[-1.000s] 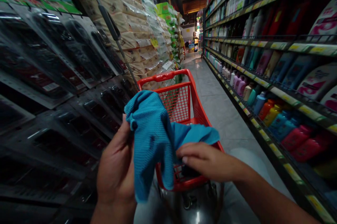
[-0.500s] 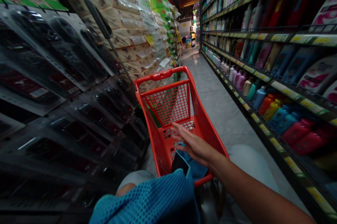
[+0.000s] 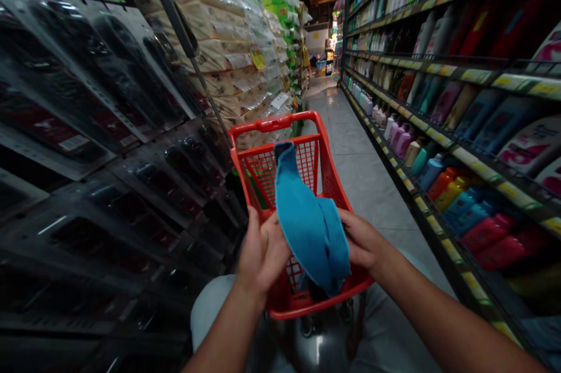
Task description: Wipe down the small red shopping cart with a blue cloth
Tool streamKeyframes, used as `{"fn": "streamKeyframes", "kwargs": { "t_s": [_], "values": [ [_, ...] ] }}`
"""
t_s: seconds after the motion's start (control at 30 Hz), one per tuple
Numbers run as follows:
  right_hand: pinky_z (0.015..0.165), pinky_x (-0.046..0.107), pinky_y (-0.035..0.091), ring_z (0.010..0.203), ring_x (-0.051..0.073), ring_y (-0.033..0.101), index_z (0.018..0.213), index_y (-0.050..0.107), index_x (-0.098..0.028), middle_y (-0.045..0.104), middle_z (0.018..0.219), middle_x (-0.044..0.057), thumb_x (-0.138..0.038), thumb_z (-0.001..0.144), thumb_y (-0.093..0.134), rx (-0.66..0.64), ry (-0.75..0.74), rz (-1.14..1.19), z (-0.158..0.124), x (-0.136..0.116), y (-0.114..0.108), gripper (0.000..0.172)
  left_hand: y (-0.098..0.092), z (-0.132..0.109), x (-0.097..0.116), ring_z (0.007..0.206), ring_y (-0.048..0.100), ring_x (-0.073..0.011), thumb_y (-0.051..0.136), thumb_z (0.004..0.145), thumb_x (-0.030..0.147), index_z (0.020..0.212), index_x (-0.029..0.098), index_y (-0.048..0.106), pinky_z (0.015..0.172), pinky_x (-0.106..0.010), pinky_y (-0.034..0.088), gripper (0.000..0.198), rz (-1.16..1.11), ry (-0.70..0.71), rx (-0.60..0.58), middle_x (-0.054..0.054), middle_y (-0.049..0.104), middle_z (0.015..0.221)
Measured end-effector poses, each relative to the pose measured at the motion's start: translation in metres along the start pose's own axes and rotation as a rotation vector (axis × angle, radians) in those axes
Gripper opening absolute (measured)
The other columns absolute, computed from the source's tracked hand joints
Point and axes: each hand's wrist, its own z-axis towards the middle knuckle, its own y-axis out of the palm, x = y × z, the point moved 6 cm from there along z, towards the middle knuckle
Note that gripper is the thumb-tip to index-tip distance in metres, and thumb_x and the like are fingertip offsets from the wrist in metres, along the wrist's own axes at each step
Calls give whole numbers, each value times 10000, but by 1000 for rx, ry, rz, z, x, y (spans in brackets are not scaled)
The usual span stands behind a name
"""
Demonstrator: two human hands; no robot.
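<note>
A bright blue fabric band (image 3: 300, 206) is bunched up in front of me, over the basket of a red shopping cart (image 3: 337, 192). One end, dark at the tip, points up and away; the other part curls into a loop on the right. My left hand (image 3: 265, 247) is at the band's left side, its fingers partly hidden behind the fabric. On the right, my right hand (image 3: 359, 238) grips the looped part, the fingertips out of sight behind it. Something dark shows under the fabric in the cart, too covered to name.
Packaged goods in clear plastic (image 3: 105, 63) hang close on the left. Behind them rise stacked wrapped packs (image 3: 232, 63). Shelves of coloured bottles (image 3: 447, 177) line the right side. Grey tiled floor (image 3: 355, 168) runs down the aisle. My knees flank the cart.
The blue fabric has moved from low in front, at the left, to over the cart, now gathered up. My left hand has come into view. My right hand has gone from open to gripping.
</note>
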Motion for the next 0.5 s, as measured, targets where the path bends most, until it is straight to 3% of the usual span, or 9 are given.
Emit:
{"fn": "streamKeyframes", "kwargs": {
  "t_s": [0.13, 0.27, 0.37, 0.5],
  "values": [
    [1030, 421, 523, 1035, 228, 729, 1055, 692, -147, 784, 985, 104, -540, 1039, 398, 98, 59, 158, -1, -7, -9, 491, -3, -1, -43, 1189, 677, -297, 662, 873, 603, 1284, 139, 650, 1093, -458, 487, 621, 176, -85, -22, -160, 749, 1187],
    [1054, 460, 514, 1109, 244, 718, 1136, 669, -159, 781, 1038, 118, -542, 1058, 259, 113, 62, 190, -4, -9, -14, 566, -27, 11, -36, 1047, 731, -287, 805, 747, 563, 1155, 132, 726, 981, -415, 557, 599, 487, 48, 152, -130, 792, 1031],
    [995, 472, 551, 1057, 256, 736, 1110, 669, -172, 781, 1024, 110, -575, 1001, 414, 105, 52, 139, -6, -8, -17, 489, -38, 19, -19, 940, 743, -270, 771, 721, 656, 1090, 134, 746, 872, -388, 589, 640, 605, 104, 208, -105, 797, 935],
    [891, 374, 588, 906, 213, 750, 1053, 690, -171, 781, 953, 66, -470, 793, 792, 153, 8, -157, -4, -14, -23, 409, -32, 24, 0, 732, 716, -204, 792, 698, 649, 992, 142, 762, 704, -310, 580, 587, 672, 102, 192, -64, 776, 804]
  ]
}}
